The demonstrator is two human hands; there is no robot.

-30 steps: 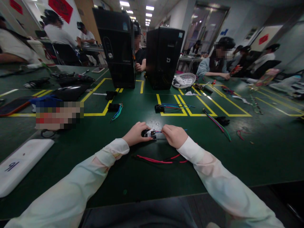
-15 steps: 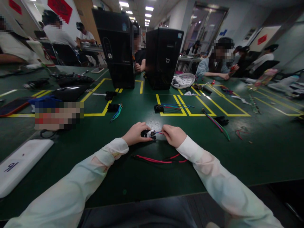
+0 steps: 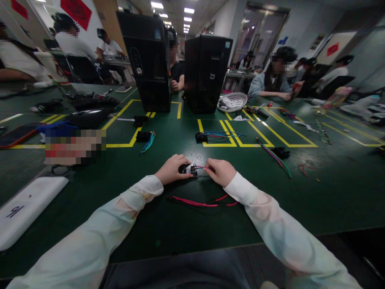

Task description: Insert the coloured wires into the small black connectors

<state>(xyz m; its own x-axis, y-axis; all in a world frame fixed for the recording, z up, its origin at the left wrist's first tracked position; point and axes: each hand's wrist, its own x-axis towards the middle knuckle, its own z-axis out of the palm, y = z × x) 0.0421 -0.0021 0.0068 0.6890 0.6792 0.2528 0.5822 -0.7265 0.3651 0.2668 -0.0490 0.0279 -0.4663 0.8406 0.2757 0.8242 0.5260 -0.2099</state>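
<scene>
Between the thumb and fingers of my left hand (image 3: 171, 170) is a small black part (image 3: 193, 170) with metal terminals and a whitish patch; its exact kind I cannot make out. Thin red and blue wires (image 3: 201, 167) run from its right side into the pinched fingers of my right hand (image 3: 221, 171). Both hands are just above the green table (image 3: 192, 228). Closer to me, a bundle of red wires (image 3: 195, 202) lies below the hands, its right end by my right sleeve.
Black parts with wires lie ahead: one at left (image 3: 144, 137), one in the middle (image 3: 201, 137), one at right (image 3: 281, 152). Two black computer towers (image 3: 150, 80) stand behind, beside a white basket (image 3: 232, 102). A white case (image 3: 33, 208) lies at left. People sit around.
My right hand's fingers have shifted slightly along the wires, and more of the wire now shows next to the black part. My left hand has stayed almost still.
</scene>
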